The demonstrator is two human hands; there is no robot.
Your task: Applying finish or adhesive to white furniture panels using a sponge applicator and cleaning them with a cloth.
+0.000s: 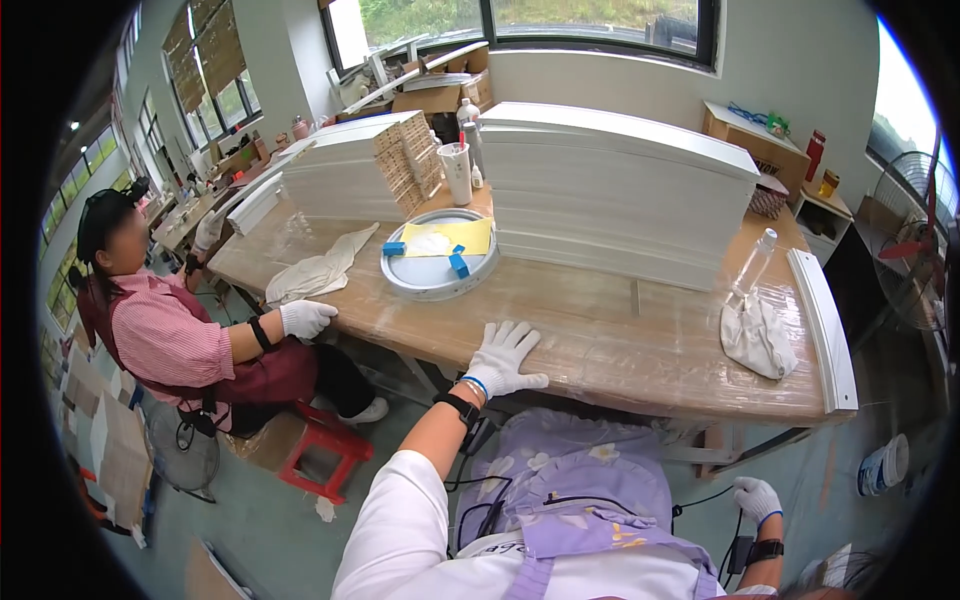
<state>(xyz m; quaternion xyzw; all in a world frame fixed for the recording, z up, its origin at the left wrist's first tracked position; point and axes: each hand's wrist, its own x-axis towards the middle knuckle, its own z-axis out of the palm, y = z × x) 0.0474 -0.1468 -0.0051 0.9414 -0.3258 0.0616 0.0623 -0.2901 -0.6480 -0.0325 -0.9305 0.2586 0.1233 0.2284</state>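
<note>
My left hand (505,358), in a white knit glove, lies spread on the front edge of the plastic-covered table (590,345) and holds nothing. Low at the right, beside my lap, hangs my right hand (758,500), also gloved, with its fingers curled in. A thin black cable (708,497) runs up to it; whether the fingers grip it is hidden. Beyond my left hand stands a round white lid or tub (440,285) carrying a yellow sheet (470,236), white powder or paste and small blue blocks (458,265).
Long white panels (620,190) stand stacked along the table's back. White cloths (320,265), a clear bottle (757,258) and a white strip (822,330) lie on it. A cup (456,172) stands behind the tub. At left a co-worker (180,330) sits by a red stool (325,455).
</note>
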